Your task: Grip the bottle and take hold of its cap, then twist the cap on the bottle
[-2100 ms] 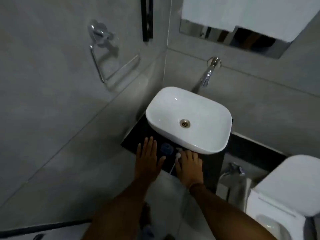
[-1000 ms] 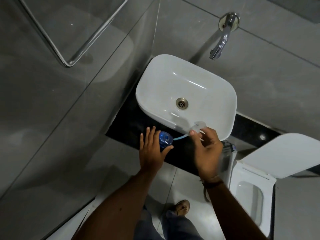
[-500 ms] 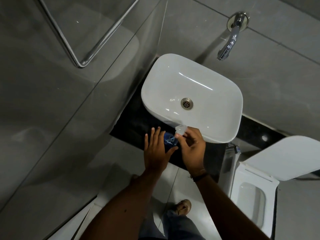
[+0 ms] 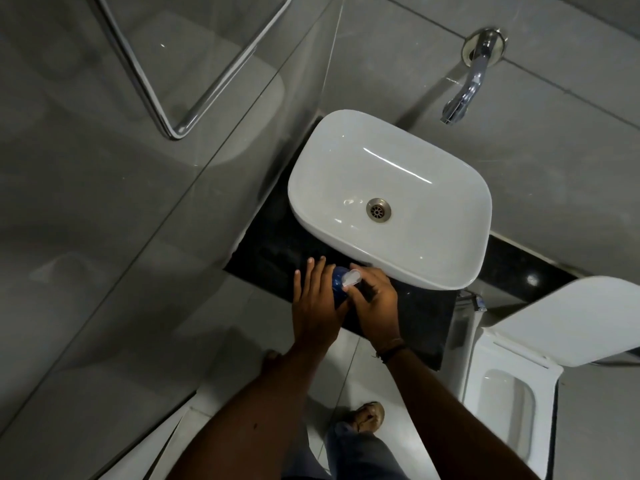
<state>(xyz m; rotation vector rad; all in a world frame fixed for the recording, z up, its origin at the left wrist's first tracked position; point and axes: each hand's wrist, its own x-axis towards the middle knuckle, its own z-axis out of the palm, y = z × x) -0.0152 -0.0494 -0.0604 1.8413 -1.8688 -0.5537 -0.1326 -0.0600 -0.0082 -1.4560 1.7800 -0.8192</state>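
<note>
Grey tile everywhere in this bathroom, big glossy slabs on the walls that pick up faint reflections, and it's pretty dim overall. I'm looking almost straight down from the head cam. Dead centre is a white basin (image 4: 391, 202), a rounded-rectangle vessel type with a brass-looking drain (image 4: 378, 210) in the bottom, sitting on a black polished counter (image 4: 426, 313) wedged into the corner. The counter is speckled and shiny, and a dark band of the same stuff runs along the wall to the right. A chrome tap (image 4: 467, 81) comes straight out of the back wall, its spout hanging above the far rim of the basin. On the left wall there's a chrome towel ring (image 4: 180, 128), angled in the wide lens. Off to the right is a white toilet (image 4: 512, 410) with its lid (image 4: 571, 320) up. Floor is pale tile, and I can see a foot (image 4: 369, 414) and a trouser leg down below.

Now the hands. Both are at the front edge of the counter, just in front of the basin. My left hand (image 4: 317, 306) has its fingers held out mostly straight, laid against the side of a small blue container (image 4: 338, 287) standing on the counter. My right hand (image 4: 375, 303) has its fingers curled, pinching a small translucent white piece (image 4: 350, 278) right at the top of that blue container. Can't tell whether the piece is actually seated on it or just touching.
</note>
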